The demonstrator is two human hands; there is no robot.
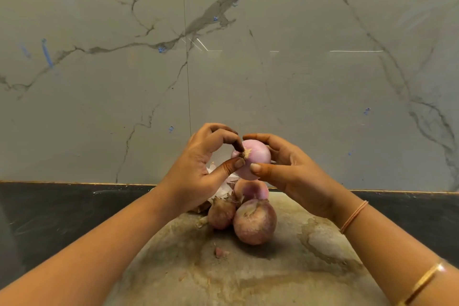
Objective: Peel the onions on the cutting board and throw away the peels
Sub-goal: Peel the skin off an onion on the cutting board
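Holding a peeled onion (255, 160) above the cutting board (248, 278), your right hand (295, 176) curls around it while your left hand (196, 171) pinches its dry root tip (246, 153). Three more onions (254, 222) sit on the board's far end, loose peels (224, 190) just beside them.

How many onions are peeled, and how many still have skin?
One smooth pink onion lies peeled on the cutting board. The right hand holds a nearly bare onion while the left hand pinches its root. Two brown-skinned onions wait, and the peels aren't thrown away yet.
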